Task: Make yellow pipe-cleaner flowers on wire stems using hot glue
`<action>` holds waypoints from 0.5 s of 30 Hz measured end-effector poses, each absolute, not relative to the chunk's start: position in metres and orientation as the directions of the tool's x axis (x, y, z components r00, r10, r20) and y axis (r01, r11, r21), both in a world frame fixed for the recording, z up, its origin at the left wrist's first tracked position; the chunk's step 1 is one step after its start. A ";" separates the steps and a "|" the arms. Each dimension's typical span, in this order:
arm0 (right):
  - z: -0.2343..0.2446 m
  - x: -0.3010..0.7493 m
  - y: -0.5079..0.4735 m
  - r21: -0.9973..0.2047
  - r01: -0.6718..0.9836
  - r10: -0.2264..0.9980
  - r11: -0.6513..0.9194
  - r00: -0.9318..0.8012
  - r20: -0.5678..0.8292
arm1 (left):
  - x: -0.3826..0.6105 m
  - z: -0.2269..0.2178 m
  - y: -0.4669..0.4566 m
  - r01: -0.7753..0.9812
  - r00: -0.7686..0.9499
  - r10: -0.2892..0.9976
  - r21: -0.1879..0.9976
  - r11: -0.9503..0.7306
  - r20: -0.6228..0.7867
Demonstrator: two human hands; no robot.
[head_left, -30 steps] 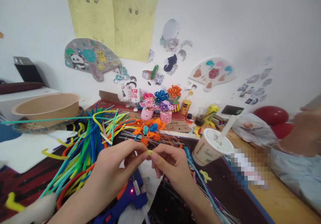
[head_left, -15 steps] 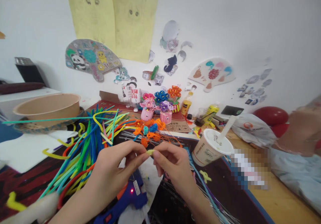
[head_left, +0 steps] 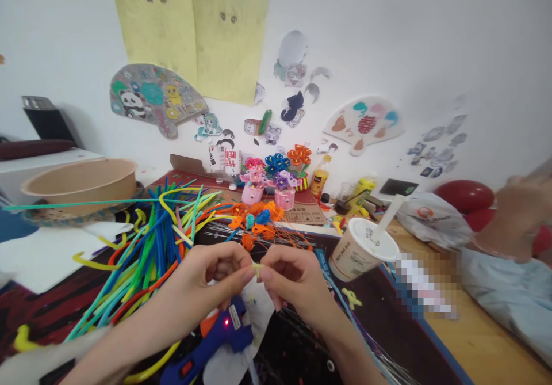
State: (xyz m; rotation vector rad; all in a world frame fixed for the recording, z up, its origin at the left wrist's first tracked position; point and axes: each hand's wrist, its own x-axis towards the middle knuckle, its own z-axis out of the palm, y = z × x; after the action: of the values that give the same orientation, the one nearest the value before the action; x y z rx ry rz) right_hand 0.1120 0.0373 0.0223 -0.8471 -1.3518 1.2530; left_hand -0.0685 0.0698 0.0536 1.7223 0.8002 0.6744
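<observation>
- We find the left hand (head_left: pixel 204 275) and right hand (head_left: pixel 295 273) jointly pinching a small pale yellow piece (head_left: pixel 257 269) between thumbs and fingertips, raised above the middle of the dark mat (head_left: pixel 409 321) on the table (head_left: pixel 487 339).
- Fingers hide most of the piece; we cannot tell its full shape.
- Should either pinch loosen, so small an item could drop among the clutter below.
- The glue gun (head_left: pixel 212 345) lies toward the mat's near edge, its red light lit; if hot, we judge it could burn a lowered left forearm.
- The lidded cup (head_left: pixel 356 252) stands by the mat's right edge; a right-hand swing could tip it over the loose yellow piece (head_left: pixel 351 298) nearby.
</observation>
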 end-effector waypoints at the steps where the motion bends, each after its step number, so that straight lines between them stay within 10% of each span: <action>1: 0.023 0.113 0.037 -0.970 -0.153 0.954 0.189 -0.203 0.218 | -0.069 0.054 0.070 0.183 0.632 0.774 0.962 -0.204 0.044; 15: 0.026 0.119 0.037 -0.987 -0.136 0.937 0.086 -0.327 0.127 | -0.073 0.055 0.068 0.213 0.676 0.736 0.963 -0.163 -0.024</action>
State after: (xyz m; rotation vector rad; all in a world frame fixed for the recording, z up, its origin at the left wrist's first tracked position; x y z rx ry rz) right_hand 0.1191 0.0370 0.0257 -0.8583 -1.4085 1.4228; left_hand -0.0733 0.0675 0.0553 1.7119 0.7714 0.5535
